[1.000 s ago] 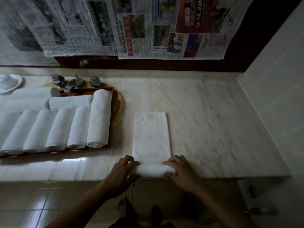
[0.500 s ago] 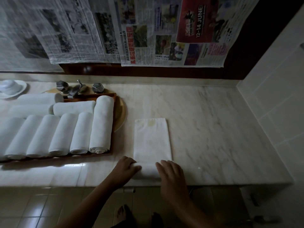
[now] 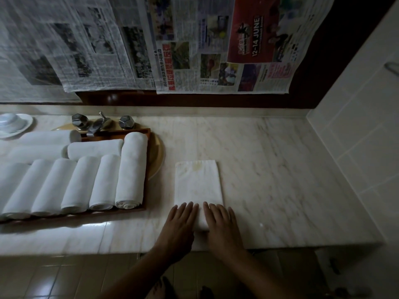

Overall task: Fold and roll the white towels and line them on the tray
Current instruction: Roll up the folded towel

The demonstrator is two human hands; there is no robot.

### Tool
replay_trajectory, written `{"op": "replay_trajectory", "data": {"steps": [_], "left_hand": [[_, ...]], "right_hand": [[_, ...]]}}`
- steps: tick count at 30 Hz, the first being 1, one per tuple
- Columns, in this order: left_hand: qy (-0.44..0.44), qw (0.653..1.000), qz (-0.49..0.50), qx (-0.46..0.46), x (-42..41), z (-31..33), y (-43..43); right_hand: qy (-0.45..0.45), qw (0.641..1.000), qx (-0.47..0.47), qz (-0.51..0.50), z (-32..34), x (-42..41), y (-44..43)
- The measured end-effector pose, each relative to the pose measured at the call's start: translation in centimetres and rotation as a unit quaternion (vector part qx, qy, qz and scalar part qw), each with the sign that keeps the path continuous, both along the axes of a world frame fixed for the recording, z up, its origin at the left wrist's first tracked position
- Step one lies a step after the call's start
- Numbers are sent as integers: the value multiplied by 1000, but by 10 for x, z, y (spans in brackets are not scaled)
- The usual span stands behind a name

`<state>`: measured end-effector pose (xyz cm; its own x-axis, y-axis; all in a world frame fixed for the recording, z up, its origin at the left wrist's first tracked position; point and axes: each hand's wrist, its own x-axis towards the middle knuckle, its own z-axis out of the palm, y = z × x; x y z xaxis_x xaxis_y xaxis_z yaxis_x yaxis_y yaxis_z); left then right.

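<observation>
A white towel (image 3: pixel 197 182) folded into a long strip lies on the marble counter, its near end rolled up. My left hand (image 3: pixel 178 225) and my right hand (image 3: pixel 220 225) press flat on that roll with straight fingers, side by side. To the left a brown wooden tray (image 3: pixel 138 131) holds several rolled white towels (image 3: pixel 131 169), most lined up side by side and some lying crosswise behind them.
A metal tap with two knobs (image 3: pixel 99 124) stands behind the tray over a yellow basin (image 3: pixel 158 156). A white cup on a saucer (image 3: pixel 13 124) sits far left. Newspaper sheets (image 3: pixel 194 50) hang on the back wall. A tiled wall (image 3: pixel 356 137) bounds the right.
My hands went from gripping the roll's ends with curled fingers to lying flat on top of it. The roll moved a little away from the counter's edge.
</observation>
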<state>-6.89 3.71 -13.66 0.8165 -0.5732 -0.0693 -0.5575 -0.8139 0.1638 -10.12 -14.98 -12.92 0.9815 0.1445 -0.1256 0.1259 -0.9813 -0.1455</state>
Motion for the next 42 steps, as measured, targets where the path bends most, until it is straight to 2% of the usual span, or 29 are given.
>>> {"op": "replay_trajectory", "data": {"steps": [5,10,16,22,26,28,31,33,35,36,37,39,40,42], "left_hand": [[77,996,-31,-40,26,19,18],[106,989,-30,-94,11,14,40],[192,961,56,-194,-12,7,52],[284,914,137,-254,-7,17,52],[329,891,185,-251,-2,27,43],[313,894,200,-250,2,27,41],[302,876,253,-277,7,32,35],[312,859,279,-297,9,36,30],[305,851,302,-304,7,41,27],[264,865,313,-290,4,42,25],[186,896,311,-257,0,41,23],[24,954,243,-174,-12,36,12],[-15,971,190,-144,-19,34,5],[-17,990,103,-94,-31,27,-9]], "right_hand": [[32,998,5,56,15,18,-13],[95,991,79,47,39,7,-22],[156,959,238,8,32,-11,-43],[157,952,258,-41,26,2,-44],[98,957,250,-107,21,7,-35],[8,969,219,-113,17,5,-28],[-134,981,136,-45,12,-7,-13],[-189,975,111,22,7,-21,0],[-200,975,89,43,-2,-32,8],[-189,978,80,45,-6,-36,9],[-177,980,71,48,-9,-37,8],[-150,985,56,64,-12,-38,2],[-131,987,53,70,-13,-37,0],[-107,990,53,68,-10,-32,-3]]}}
